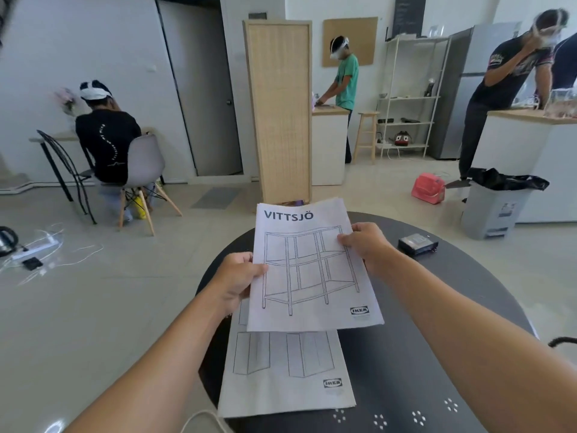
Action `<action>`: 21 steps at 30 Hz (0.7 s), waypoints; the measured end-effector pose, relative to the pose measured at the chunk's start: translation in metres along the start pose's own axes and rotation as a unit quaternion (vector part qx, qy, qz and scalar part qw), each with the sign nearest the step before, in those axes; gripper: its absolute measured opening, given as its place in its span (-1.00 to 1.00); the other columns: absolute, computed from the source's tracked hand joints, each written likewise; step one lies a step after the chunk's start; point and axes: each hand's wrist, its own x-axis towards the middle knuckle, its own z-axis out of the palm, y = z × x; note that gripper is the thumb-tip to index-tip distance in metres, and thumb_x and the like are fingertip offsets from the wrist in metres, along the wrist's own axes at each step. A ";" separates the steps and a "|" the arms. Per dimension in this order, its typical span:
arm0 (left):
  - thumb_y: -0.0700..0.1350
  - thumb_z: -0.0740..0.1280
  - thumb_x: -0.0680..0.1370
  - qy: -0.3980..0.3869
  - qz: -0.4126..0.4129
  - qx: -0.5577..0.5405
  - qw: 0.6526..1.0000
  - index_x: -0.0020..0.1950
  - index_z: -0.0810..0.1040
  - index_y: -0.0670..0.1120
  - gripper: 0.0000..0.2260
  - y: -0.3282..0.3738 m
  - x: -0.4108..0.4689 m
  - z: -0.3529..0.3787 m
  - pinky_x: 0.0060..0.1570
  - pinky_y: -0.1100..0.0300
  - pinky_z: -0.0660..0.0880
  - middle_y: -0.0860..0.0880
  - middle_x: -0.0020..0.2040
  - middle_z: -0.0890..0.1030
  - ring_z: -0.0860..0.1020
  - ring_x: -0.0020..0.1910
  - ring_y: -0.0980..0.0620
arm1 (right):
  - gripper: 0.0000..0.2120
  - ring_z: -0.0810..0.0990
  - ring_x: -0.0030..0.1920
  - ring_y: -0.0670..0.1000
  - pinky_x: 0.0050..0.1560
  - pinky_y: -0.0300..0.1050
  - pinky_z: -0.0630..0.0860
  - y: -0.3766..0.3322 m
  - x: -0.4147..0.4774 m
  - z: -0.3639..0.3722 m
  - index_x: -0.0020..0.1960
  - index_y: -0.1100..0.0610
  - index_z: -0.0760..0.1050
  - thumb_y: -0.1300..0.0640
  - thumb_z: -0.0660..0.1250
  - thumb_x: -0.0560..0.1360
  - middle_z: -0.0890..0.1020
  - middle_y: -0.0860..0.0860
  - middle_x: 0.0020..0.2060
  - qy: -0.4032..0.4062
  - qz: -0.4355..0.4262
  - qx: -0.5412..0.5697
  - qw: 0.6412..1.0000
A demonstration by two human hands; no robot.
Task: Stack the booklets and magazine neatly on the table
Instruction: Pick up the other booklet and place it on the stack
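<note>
The VITTSJÖ booklet (312,270) (white, shelf drawing) is held above the round table's (437,339) middle. A second booklet (287,370) lies flat at the near edge, partly beneath it.

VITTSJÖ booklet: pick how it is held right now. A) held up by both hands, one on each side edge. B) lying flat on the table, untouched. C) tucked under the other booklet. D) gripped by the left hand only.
A: the left hand pinches the left edge of the VITTSJÖ booklet and the right hand the right edge, above the other booklet on the table.
</note>
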 end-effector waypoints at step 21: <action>-0.24 0.31 0.36 0.150 0.009 0.309 0.939 -0.34 0.42 -0.13 -0.90 -0.061 -0.050 -0.025 -0.38 0.17 0.27 -0.04 -0.38 0.52 0.42 -0.40 -0.05 | -0.86 0.62 -0.14 0.03 -0.24 -0.10 0.55 0.051 -0.077 0.049 -0.01 0.14 0.49 0.20 0.33 0.44 0.64 0.03 -0.09 -0.021 0.036 -0.263 0.964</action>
